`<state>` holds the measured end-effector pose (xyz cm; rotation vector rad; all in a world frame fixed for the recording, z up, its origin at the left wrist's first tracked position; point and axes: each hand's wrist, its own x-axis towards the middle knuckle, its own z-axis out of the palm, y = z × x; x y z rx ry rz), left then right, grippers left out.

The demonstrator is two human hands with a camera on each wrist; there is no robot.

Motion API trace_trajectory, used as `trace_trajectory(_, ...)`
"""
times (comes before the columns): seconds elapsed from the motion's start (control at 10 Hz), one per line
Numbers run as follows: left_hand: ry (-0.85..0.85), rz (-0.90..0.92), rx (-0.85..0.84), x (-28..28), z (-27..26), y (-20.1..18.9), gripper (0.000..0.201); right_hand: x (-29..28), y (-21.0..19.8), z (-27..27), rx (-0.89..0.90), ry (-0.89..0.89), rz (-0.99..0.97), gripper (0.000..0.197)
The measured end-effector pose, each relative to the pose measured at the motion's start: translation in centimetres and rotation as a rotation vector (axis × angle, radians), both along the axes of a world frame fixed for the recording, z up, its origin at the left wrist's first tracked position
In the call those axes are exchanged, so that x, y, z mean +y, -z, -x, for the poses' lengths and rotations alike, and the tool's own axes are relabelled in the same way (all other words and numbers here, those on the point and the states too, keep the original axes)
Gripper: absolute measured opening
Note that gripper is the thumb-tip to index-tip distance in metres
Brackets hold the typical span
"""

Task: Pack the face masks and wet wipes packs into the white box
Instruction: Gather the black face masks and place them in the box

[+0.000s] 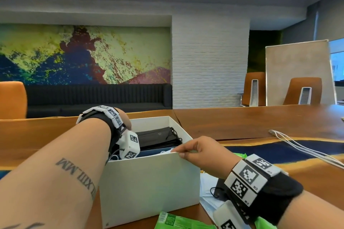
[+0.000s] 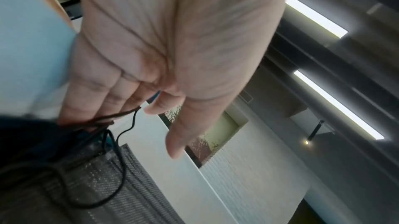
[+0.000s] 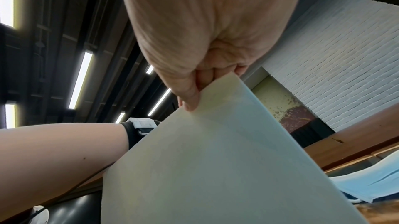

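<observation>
The white box (image 1: 149, 182) is sitting open on the wooden table (image 1: 260, 121), plain-sided and rectangular, and it is holding a stack of black face masks (image 1: 158, 138) with thin black ear loops; how many are lying in that stack cannot be told. Something dark blue is showing below the black masks inside, too hidden to name. The right hand (image 1: 200, 153) is pinching the near right corner of the box rim between thumb and curled fingers, and the right wrist view is showing the thumb (image 3: 190, 98) pressing on the outside of the wall. The left hand (image 2: 151, 53) is reaching down into the box with its fingers straight and together, the fingertips touching the ear loops (image 2: 121, 135) of the black masks without curling round them. Outside the box, to its right, light blue face masks (image 1: 208, 199) are lying on the table with one black mask (image 1: 219, 189) on top, partly hidden by the right wrist. Two green wet wipes packs (image 1: 178, 221) are showing, one at the front edge and one behind the right hand. White cables (image 1: 301, 148) are trailing across the table farther right.
</observation>
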<state>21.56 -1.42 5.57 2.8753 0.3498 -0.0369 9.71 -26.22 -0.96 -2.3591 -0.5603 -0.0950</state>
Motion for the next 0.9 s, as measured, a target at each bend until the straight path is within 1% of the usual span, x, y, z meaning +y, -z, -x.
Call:
trace_trajectory(0.1,0.028,0.093,0.08,-0.4,0.6,-0.8,0.043,0.0,0.0,0.1,-0.005,0.001,-0.01,0.025)
trace_trajectory(0.2,0.033,0.246,0.072,-0.9,1.9,-2.2,0.054,0.1,0.0,0.1,-0.009,0.004,-0.007,0.025)
trace_trajectory(0.3,0.031,0.372,0.076,-0.5,3.4,-4.0,0.058,0.2,0.0,0.2,0.001,0.01,-0.015,0.025)
trace_trajectory(0.4,0.078,0.621,0.045,0.3,4.5,-5.0,0.058,0.4,-0.1,0.4,0.01,0.03,-0.022,0.025)
trace_trajectory(0.5,0.172,0.789,0.032,-0.4,6.7,-4.9,0.048,0.6,-0.4,0.7,0.016,0.053,-0.05,0.023)
trace_trajectory(0.6,0.276,0.773,0.087,-2.2,9.8,-3.1,0.041,0.3,-0.9,1.3,0.01,0.061,-0.09,0.02)
trace_trajectory(0.7,0.338,0.641,0.157,-4.2,12.4,-0.8,0.04,-0.7,-1.6,1.9,-0.027,0.093,-0.16,0.016)
trace_trajectory(0.8,0.374,0.303,0.129,-5.2,14.6,1.2,0.044,-2.9,-2.1,2.4,-0.064,0.203,-0.148,0.013)
trace_trajectory(0.9,0.4,0.027,-0.03,-5.4,15.5,2.7,0.048,-5.6,-2.3,2.7,0.021,0.297,0.173,0.029)
